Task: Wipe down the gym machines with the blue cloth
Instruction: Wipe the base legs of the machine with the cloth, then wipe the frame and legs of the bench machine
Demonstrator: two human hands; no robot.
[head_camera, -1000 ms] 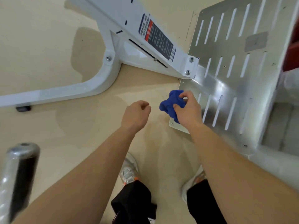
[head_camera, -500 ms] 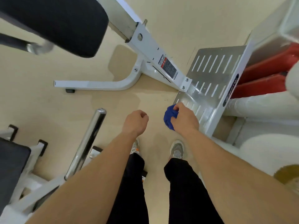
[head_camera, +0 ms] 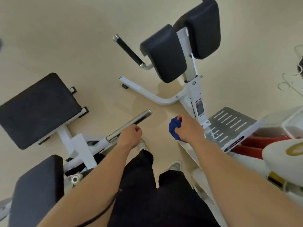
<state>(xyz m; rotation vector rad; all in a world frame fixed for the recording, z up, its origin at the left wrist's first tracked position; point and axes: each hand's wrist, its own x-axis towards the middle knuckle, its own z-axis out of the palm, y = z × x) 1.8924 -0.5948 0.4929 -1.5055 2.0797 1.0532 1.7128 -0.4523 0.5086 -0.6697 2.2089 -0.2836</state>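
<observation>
Beige floor (head_camera: 65,38); crumpled blue cloth (head_camera: 174,128).

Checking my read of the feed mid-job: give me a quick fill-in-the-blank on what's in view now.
1. The blue cloth is bunched in the ____ hand.
2. The left hand is a closed fist holding ____.
3. The slotted metal footplate lies on the person's ____ side.

Missing words: right; nothing; right

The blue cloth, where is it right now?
The blue cloth is bunched in the right hand, right of centre in the head view, just left of the slotted metal footplate.
</observation>
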